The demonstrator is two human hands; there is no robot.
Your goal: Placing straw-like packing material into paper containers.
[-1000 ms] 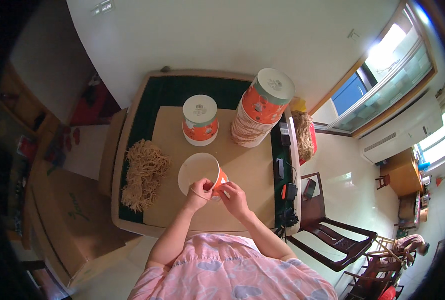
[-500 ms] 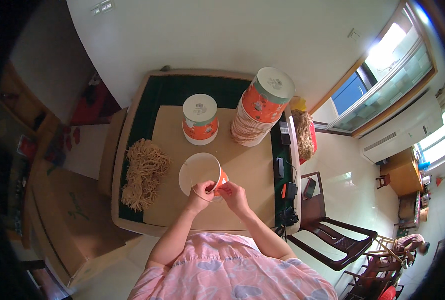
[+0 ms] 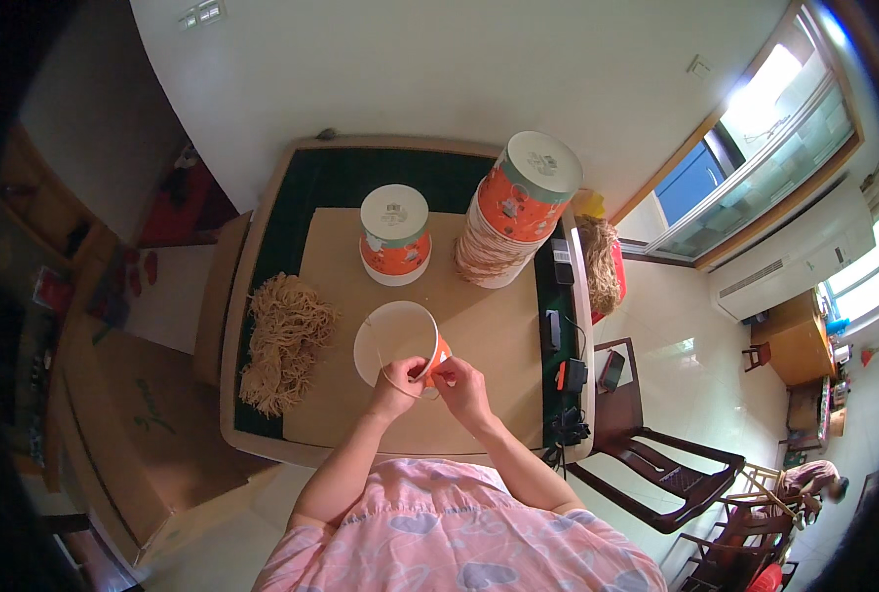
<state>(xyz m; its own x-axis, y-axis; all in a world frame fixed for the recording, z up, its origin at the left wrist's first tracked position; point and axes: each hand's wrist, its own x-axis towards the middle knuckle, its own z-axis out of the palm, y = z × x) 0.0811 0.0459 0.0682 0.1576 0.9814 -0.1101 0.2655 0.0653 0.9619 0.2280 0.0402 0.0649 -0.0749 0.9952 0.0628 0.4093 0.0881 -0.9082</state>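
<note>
Both my hands, left hand (image 3: 398, 383) and right hand (image 3: 462, 385), pinch the orange paper cup's (image 3: 397, 342) rim, fingers closed on it, above the surface (image 3: 498, 335).

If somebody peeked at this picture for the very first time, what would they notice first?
Probably the two hands, left hand and right hand, meeting at the rim of an orange and white paper cup near the table's front edge. Behind it, a tall leaning cup stack stands at the back right, with a single upside-down cup to its left. A heap of tan strings lies at the table's left side.
</note>
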